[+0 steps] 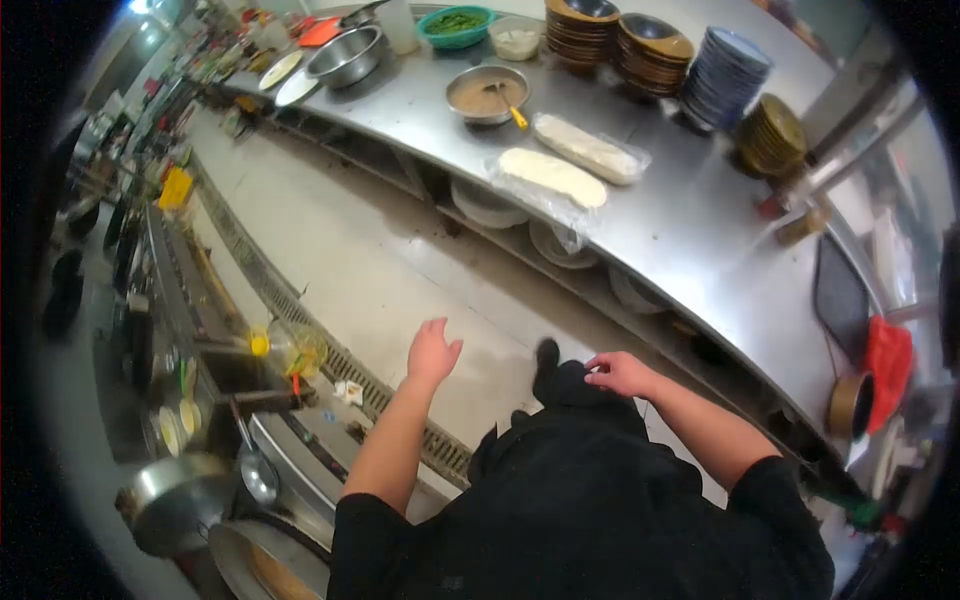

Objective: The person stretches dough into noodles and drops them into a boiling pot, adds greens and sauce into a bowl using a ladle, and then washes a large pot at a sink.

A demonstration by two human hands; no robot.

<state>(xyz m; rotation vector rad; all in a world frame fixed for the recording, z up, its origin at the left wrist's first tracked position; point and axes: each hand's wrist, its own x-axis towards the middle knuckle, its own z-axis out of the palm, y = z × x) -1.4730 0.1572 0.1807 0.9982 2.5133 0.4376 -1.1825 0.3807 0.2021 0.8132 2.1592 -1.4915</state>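
My left hand (435, 354) hangs over the floor, palm turned inward, thumb apart from the fingers and nothing held. My right hand (620, 374) is beside the dark clothing over my leg, fingers loosely bent with a gap at the thumb; it holds nothing I can see. Whether it touches the cloth I cannot tell. Beyond the right hand stands a steel counter (690, 215). On it lie a pale loaf-shaped block of dough (552, 177) and a second, plastic-wrapped one (588, 148). Behind them is a steel bowl (470, 92) of brown contents with a yellow-handled spoon (517, 115).
Stacked brown bowls (580, 35), blue-grey dishes (722, 80) and a green basket (455, 27) of chopped greens stand at the back. A red cloth (888, 370) hangs at right. Left are a floor drain (265, 275), an oil jug (298, 348), a ladle (258, 475) and a large pot (175, 500).
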